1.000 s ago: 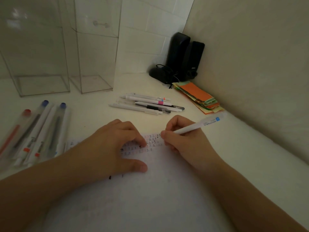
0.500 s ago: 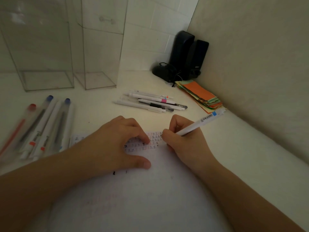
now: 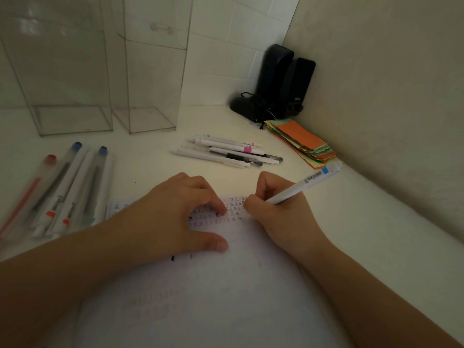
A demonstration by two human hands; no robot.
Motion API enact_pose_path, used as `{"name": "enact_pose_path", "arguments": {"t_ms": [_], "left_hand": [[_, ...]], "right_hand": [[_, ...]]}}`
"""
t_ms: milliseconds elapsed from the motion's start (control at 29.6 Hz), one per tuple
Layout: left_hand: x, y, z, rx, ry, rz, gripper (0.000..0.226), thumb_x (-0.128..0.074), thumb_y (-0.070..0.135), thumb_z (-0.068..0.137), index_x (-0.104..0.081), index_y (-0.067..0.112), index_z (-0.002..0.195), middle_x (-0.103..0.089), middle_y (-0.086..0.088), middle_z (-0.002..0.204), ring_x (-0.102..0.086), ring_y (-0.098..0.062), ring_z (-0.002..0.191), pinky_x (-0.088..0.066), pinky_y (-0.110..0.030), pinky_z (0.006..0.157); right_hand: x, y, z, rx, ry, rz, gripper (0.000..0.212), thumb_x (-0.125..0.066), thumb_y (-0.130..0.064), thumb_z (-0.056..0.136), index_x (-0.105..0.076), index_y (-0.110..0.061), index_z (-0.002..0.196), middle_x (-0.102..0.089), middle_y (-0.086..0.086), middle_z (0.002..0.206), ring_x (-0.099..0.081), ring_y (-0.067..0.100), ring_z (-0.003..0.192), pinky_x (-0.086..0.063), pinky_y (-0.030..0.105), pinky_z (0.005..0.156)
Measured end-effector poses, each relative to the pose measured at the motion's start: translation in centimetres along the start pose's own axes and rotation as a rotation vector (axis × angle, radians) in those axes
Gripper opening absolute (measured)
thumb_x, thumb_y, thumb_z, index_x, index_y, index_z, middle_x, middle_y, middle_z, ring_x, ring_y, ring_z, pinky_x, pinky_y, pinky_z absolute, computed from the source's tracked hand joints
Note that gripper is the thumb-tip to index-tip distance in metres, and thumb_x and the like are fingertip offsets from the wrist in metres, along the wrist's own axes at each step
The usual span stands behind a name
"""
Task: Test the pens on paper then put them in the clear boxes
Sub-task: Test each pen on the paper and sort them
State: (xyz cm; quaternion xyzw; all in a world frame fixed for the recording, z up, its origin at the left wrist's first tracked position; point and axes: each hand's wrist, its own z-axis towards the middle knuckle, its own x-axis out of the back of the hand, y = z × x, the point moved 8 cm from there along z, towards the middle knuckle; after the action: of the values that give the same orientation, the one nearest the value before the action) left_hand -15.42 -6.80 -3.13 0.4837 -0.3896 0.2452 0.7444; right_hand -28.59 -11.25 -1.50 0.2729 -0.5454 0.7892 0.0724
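- Right hand (image 3: 281, 212) grasps a white pen (image 3: 305, 185) in a writing grip, fingers curled round the barrel; the tip end is down at the right edge of a paper strip (image 3: 231, 212), hidden behind the fingers, and the blue-banded top end points far right.
- Left hand (image 3: 180, 214) lies flat on the strip and on the white sheet (image 3: 213, 297), fingers relaxed and slightly bent, grasping nothing; fingertips press on the strip, thumb spread toward the near side.
- The strip is covered with rows of small marks in black and red; too small to read.
- Loose pile of pens (image 3: 226, 153), far of the hands, centre of the table (image 3: 339, 234): mostly white barrels, one with a pink band, at least one dark clear one. They overlap one another.
- Row of packaged pens (image 3: 62, 187), left: red cap outermost, then two blue caps, lying side by side, blurred.
- Two tall clear boxes (image 3: 75, 96) stand upright at far left, just beside each other, nothing visible inside.
- Black speakers (image 3: 286, 79) with a tangled cord in the far corner; a stack of coloured paper slips (image 3: 303, 141), orange on top, just near of them against the right wall.
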Motion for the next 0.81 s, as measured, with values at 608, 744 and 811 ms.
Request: {"name": "enact_pose_path", "arguments": {"t_ms": [608,744,811], "left_hand": [[-0.1,0.0,-0.1,-0.029,0.001,0.047,0.066,-0.034,0.089,0.052,-0.053,0.049,0.101,-0.044,0.033,0.1,-0.037,0.005,0.102,-0.035,-0.014,0.082],[0.8,1.1,-0.3,-0.081,0.087,0.042,0.065,-0.033,0.086,0.061,-0.044,0.048,0.112,-0.041,0.034,0.108,-0.036,0.008,0.106,-0.034,-0.013,0.082],[1.4,2.3,-0.4,-0.108,0.125,-0.033,0.058,-0.04,0.081,0.064,-0.04,0.05,0.112,-0.038,0.032,0.114,-0.036,0.008,0.111,-0.033,-0.011,0.084]], "right_hand": [[1.8,0.0,-0.3,-0.031,0.109,0.189,0.017,-0.064,-0.017,0.083,-0.054,-0.009,0.073,-0.06,-0.002,0.055,-0.046,0.004,0.046,-0.038,0.015,0.044],[0.2,-1.0,-0.8,0.057,0.014,0.151,0.035,-0.056,-0.044,0.086,-0.061,-0.009,0.082,-0.064,-0.002,0.062,-0.048,0.001,0.044,-0.044,0.02,0.052],[-0.9,-0.7,-0.9,0.036,-0.061,0.048,0.069,-0.05,-0.068,0.073,-0.062,-0.002,0.091,-0.068,0.01,0.079,-0.051,-0.002,0.047,-0.047,0.036,0.068]]}}
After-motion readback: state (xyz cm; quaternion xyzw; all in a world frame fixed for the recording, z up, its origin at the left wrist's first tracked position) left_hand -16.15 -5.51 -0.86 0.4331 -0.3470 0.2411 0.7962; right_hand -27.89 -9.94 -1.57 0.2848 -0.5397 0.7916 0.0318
